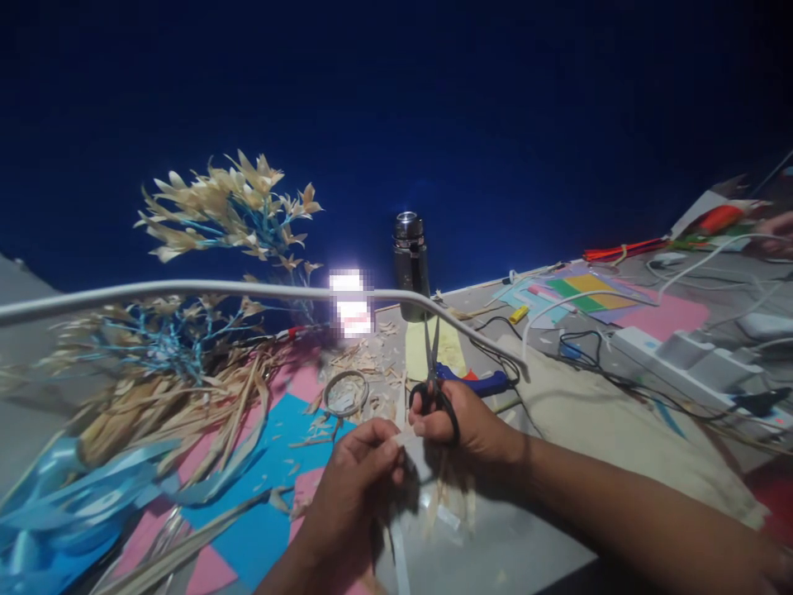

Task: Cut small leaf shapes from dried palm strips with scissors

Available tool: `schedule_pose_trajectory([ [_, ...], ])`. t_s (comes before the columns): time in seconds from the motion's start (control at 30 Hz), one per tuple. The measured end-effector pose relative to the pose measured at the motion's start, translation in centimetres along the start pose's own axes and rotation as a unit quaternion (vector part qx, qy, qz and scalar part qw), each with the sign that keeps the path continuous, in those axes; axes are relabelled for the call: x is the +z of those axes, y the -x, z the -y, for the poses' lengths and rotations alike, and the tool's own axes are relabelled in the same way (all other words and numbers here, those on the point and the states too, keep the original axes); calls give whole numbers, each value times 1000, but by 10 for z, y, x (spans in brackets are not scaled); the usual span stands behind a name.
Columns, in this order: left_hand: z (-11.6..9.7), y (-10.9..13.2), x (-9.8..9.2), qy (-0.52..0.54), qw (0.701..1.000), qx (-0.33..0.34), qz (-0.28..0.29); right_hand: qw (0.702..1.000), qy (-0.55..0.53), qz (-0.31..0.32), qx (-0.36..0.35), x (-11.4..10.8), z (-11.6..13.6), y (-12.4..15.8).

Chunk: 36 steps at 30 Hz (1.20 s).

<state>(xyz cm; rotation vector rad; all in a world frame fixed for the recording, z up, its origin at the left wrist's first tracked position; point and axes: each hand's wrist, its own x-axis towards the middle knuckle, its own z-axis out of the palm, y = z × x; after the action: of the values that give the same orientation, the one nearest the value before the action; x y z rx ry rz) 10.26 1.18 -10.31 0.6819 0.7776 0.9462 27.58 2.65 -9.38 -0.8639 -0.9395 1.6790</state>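
Observation:
My right hand (474, 421) is wrapped round a pair of black-handled scissors (432, 351), its fingers in the loops. The blades point up, away from me, and look nearly closed. My left hand (363, 463) pinches a small pale strip (405, 438), perhaps dried husk, whose other end meets the right fingertips. Just beyond the right hand lies a blue-handled tool (480, 382), partly hidden. Left of the scissors a ring-shaped roll (345, 392) rests among pale scraps.
Dried flowers on blue stems (229, 207) stand at left, above husk strips (229, 405) and light-blue ribbon (80, 496). A dark flask (410, 268) stands at the back. A white cable (186, 287) crosses in front. A power strip (700, 380) and another person's hand (777, 235) are at right.

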Motion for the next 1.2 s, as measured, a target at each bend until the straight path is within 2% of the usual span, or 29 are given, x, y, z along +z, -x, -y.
schedule_pose_trajectory([
  [0.2,-1,3,2,10,1000,5,-2,1000,1,20,3,-2,-1,1],
  [0.33,4,4,3,4,1000,7,-18,1000,-1,9,2,-1,-3,1],
  [0.53,-4,3,-1,36,999,12,-30,998,-49,-28,-34,-9,-1,-9],
  [0.7,-2,2,1,25,999,8,-30,999,-4,39,3,-3,-1,-3],
  [0.87,7,3,2,-20,999,20,-28,1000,23,13,-9,5,-5,5],
  [1.07,6,-1,2,18,999,-7,33,993,-61,79,58,4,-2,4],
  [1.13,3,-2,2,38,998,-12,38,988,-96,101,63,1,-1,2],
  [1.2,-1,-3,2,50,998,-12,25,989,-109,89,52,-3,-2,-1],
])
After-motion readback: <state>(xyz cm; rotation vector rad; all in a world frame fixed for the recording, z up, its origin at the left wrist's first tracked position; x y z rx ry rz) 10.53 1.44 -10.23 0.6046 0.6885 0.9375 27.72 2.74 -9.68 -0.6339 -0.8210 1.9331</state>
